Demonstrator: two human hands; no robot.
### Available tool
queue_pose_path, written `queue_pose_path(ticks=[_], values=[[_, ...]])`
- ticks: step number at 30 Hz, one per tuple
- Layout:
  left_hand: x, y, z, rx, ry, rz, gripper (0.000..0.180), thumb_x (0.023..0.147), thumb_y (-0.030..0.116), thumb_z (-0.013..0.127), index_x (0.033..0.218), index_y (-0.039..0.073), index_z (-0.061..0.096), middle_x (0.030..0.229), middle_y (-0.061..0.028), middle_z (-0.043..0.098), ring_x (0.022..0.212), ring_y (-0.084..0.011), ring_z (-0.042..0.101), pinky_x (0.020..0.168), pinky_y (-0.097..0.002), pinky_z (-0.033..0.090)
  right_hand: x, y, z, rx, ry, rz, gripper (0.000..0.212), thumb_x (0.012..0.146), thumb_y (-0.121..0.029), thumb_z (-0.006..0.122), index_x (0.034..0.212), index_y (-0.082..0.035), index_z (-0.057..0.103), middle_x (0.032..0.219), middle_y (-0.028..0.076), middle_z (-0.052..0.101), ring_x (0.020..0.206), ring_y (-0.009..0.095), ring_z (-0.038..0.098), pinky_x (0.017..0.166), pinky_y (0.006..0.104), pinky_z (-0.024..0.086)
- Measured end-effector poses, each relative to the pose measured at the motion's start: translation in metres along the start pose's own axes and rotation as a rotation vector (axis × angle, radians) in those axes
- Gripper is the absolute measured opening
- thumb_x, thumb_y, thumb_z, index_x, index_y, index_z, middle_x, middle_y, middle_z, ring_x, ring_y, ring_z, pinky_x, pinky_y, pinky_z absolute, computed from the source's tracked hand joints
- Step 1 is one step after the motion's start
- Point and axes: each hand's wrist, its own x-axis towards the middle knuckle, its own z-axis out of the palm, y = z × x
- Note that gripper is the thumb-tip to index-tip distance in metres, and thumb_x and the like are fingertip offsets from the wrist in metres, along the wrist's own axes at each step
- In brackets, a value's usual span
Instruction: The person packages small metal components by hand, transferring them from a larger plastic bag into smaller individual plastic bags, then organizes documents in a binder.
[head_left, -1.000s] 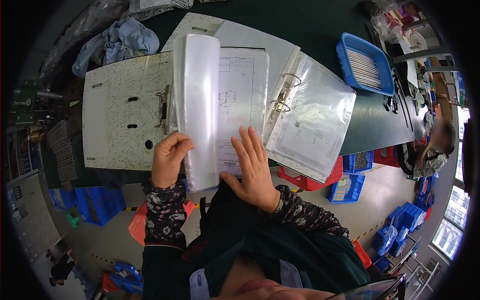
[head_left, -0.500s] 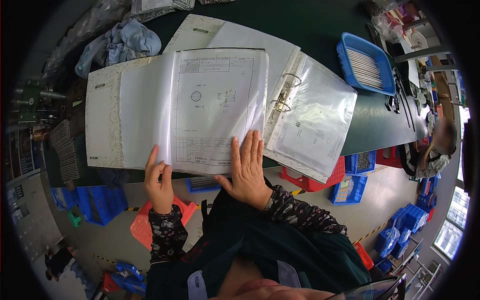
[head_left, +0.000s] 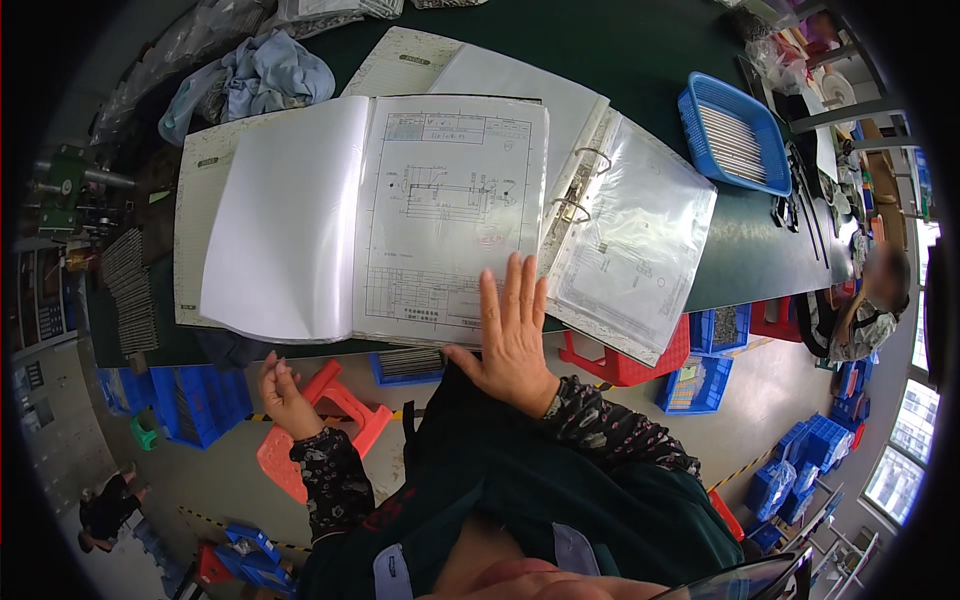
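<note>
An open ring binder [head_left: 180, 250] with a marbled cover lies before me on the green table. Its right-hand page is a technical drawing [head_left: 450, 225] of a long, thin part in a transparent sleeve; a blank white sheet [head_left: 280, 230] faces it. Flat on the drawing's lower right corner rests my right hand [head_left: 515, 340], fingers stretched and thumb spread. My left hand [head_left: 288, 400] hovers just off the table's front edge, below the binder, with loosely bent fingers apart and nothing in them. Partly under this binder lies a second open one [head_left: 640, 240] with metal rings.
A blue basket [head_left: 735, 135] of metal rods stands at the right. Light-blue cloth [head_left: 270, 80] lies at the back left, and metal rods [head_left: 130, 290] at the left. Red stools [head_left: 325, 430] and blue crates [head_left: 200, 405] stand below the table edge. Another person [head_left: 870, 300] is at the far right.
A page has turned to the left, so a different drawing now shows. My left hand has dropped away from the binder toward the lower left; my right hand has shifted slightly right.
</note>
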Motion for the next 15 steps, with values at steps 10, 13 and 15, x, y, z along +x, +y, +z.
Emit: queue_pose_path(ticks=[10, 13, 15], values=[[0.005, -0.017, 0.015, -0.129, -0.049, -0.1, 0.014, 0.089, 0.015, 0.053, 0.088, 0.002, 0.059, 0.111, -0.0009, 0.054, 0.083, -0.0077, 0.053, 0.064, -0.021, 0.045, 0.018, -0.01, 0.035, -0.135, 0.017, 0.105, 0.099, 0.075, -0.056, 0.054, 0.137, 0.006, 0.008, 0.137, 0.038, 0.004, 0.13, 0.05, -0.003, 0.102, 0.0594, -0.002], [0.014, -0.023, 0.022, -0.128, -0.025, -0.094, 0.015, 0.089, 0.015, 0.053, 0.087, 0.002, 0.06, 0.108, -0.0019, 0.055, 0.082, -0.0077, 0.053, 0.064, -0.0207, 0.045, 0.03, -0.016, 0.032, -0.145, 0.036, 0.151, 0.1, 0.074, -0.055, 0.057, 0.136, 0.008, 0.01, 0.137, 0.038, 0.005, 0.129, 0.051, -0.004, 0.101, 0.0595, -0.002], [0.026, -0.029, 0.02, -0.016, 0.026, 0.032, 0.015, 0.088, 0.015, 0.053, 0.086, 0.001, 0.059, 0.106, -0.0036, 0.055, 0.082, -0.0102, 0.053, 0.065, -0.0221, 0.045, 0.027, -0.015, 0.027, -0.155, -0.009, 0.193, 0.101, 0.072, -0.052, 0.061, 0.136, 0.008, 0.01, 0.137, 0.037, 0.006, 0.13, 0.05, -0.004, 0.101, 0.0597, -0.002]])
